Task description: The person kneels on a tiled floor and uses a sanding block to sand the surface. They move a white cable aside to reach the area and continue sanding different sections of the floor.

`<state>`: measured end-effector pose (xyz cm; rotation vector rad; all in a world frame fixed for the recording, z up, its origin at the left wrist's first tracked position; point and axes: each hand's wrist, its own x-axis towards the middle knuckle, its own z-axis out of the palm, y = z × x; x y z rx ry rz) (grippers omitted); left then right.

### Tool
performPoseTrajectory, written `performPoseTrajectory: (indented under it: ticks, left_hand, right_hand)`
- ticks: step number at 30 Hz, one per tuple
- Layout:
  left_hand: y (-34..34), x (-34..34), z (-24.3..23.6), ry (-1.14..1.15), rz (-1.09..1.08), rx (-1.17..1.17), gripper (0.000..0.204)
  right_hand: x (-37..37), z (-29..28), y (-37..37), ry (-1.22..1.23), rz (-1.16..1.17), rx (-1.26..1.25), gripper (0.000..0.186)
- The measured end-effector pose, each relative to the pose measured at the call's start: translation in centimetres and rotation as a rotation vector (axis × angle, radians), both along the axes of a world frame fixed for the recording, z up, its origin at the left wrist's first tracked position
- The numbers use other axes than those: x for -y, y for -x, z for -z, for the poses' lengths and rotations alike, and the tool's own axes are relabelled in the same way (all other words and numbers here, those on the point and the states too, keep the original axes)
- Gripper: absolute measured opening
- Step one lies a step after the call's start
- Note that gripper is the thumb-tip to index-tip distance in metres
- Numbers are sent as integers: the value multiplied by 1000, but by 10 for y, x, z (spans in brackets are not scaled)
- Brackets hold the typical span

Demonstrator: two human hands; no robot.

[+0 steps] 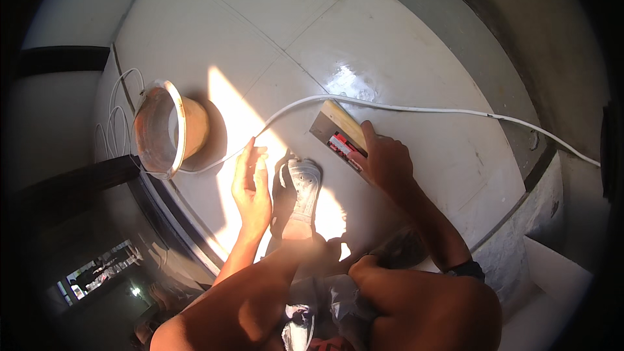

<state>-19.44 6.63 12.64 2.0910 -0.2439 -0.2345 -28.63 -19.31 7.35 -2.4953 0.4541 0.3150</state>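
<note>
White tiled wall with thin grey joints and a bright yellow patch of sunlight; white cable. Switch box: pale wooden edge, grey face, red and white parts inside. Translucent bowl-shaped lamp cover with tan base; white shoe.

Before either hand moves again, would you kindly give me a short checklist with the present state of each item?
1. Right hand rests on the wooden board: ok.
2. Left hand open, empty, fingertips near the white cable: ok.
3. Cable free of kinks where visible: ok.
4. Cable's far end past the floor edge: cannot tell.
5. Bucket lies tipped on its side: not ok.
6. Shoe between the hands: ok.
</note>
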Motion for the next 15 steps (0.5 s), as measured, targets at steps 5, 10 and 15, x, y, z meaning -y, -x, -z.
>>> performPoseTrajectory:
  ticks: [5,10,15]
  left_hand:
    - [52,-15,-91,155,318,-776,51]
    - [68,-29,-99,75,590,-783,33]
    - [73,-68,-30,118,81,-873,24]
  right_hand:
    - [-4,8,-16,-40,-59,22,57]
    - [0,16,-15,-103,-148,-12,59]
    - [19,-12,17,-856,384,54,48]
